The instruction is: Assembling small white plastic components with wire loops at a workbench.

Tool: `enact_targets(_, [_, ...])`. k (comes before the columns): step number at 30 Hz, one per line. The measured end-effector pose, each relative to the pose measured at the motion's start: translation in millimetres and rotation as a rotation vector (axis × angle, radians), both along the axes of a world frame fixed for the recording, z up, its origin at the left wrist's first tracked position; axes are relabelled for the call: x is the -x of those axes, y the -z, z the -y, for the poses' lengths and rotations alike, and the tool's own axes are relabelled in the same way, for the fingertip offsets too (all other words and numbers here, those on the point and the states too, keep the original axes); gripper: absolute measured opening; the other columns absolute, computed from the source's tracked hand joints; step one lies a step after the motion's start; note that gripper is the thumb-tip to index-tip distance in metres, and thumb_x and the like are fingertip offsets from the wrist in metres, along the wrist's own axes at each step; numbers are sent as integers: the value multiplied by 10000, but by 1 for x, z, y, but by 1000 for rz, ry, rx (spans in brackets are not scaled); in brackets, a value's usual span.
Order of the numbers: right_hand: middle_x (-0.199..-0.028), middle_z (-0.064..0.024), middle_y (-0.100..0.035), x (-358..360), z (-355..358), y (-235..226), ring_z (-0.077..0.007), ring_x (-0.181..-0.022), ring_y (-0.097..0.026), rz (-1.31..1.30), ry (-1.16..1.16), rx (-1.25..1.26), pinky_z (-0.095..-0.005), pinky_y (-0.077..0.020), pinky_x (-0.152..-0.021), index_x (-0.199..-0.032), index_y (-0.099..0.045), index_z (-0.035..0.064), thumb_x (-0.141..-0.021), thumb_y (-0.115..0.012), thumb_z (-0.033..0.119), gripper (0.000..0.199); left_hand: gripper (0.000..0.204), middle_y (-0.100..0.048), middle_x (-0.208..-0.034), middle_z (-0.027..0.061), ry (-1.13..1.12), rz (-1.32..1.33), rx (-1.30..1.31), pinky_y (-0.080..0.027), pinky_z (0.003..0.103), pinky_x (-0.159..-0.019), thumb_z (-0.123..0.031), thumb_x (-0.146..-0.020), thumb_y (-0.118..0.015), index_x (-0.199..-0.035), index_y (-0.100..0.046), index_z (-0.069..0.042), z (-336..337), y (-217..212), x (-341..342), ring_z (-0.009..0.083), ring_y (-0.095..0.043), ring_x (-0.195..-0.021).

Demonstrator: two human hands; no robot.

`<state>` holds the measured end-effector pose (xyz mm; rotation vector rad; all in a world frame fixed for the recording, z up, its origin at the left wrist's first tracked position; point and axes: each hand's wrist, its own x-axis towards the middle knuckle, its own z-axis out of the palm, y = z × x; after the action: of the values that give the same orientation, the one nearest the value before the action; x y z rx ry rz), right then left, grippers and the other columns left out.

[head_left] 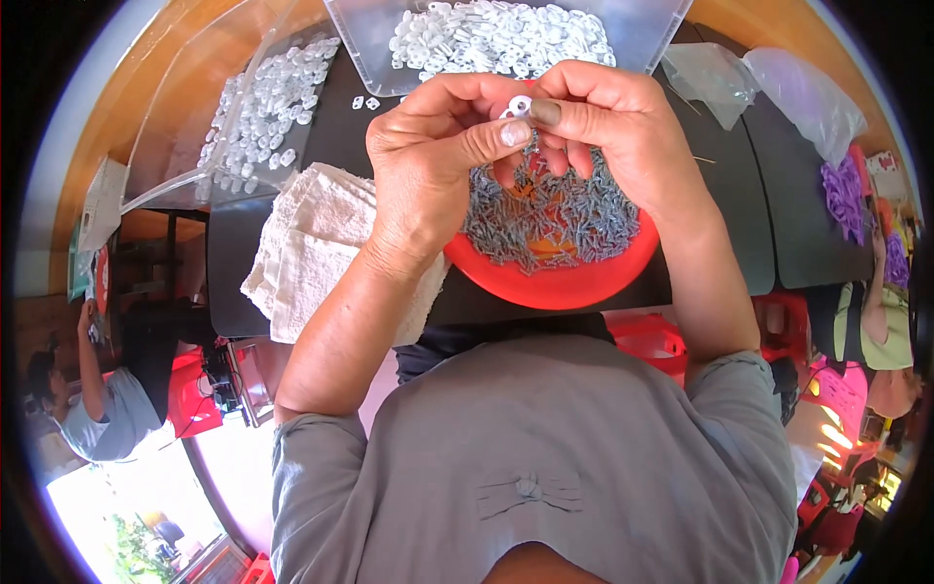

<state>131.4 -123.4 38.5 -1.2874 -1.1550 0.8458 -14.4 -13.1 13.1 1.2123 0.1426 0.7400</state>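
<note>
Between the fingertips of both hands is a small white plastic piece (519, 103) with a round hole. My left hand (426, 156) pinches it from the left, its thumb on the near side. From the right, my right hand (628, 131) closes thumb and fingers on the same piece. Whether a screw is also in the fingers I cannot tell. Right below the hands sits a red basin (545, 290) holding many grey metal screws (593, 214). Beyond them, a clear plastic bin (365, 58) holds a heap of white plastic pieces (501, 37).
A folded cream towel (316, 253) lies left of the basin. Farther left, a clear tray (161, 190) contains more white pieces, with two loose ones (366, 102) nearby. Clear plastic bags (803, 97) and a purple mesh bundle (844, 200) are at the right. Other people sit at both sides.
</note>
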Motion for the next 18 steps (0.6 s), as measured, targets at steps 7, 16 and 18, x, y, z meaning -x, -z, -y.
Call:
enact_targets(7, [-657,-15,-562,-1,-2,2,-89,-555,-547,-114,-62,55,-189,-375,-488,-854,-622,-9,-937,-607,225,248,190,-675,-812,88,5,-13,-39,-497,221,-532,29,-805,-724,-982,-659,51,-4,-1,2,113,-606,-636])
enact_targets(16, [-666,-33,-591,-2,2,-6,-93,-510,-560,-187,-86,113,-182,-381,-453,-856,-619,-11,-933,-620,256,278,307,-683,-859,84,-35,-28,-141,-551,246,-702,79,-721,-778,-1003,-664,35,-1,1,3,120,-646,-774])
enact_targets(18, [-670,-37,-597,0,2,-8,-94,-509,-561,-212,-83,116,-183,-384,-450,-867,-624,-14,-931,-622,254,276,305,-685,-869,88,-36,-3,-154,-555,251,-705,83,-721,-776,-999,-660,37,-2,1,3,126,-653,-786])
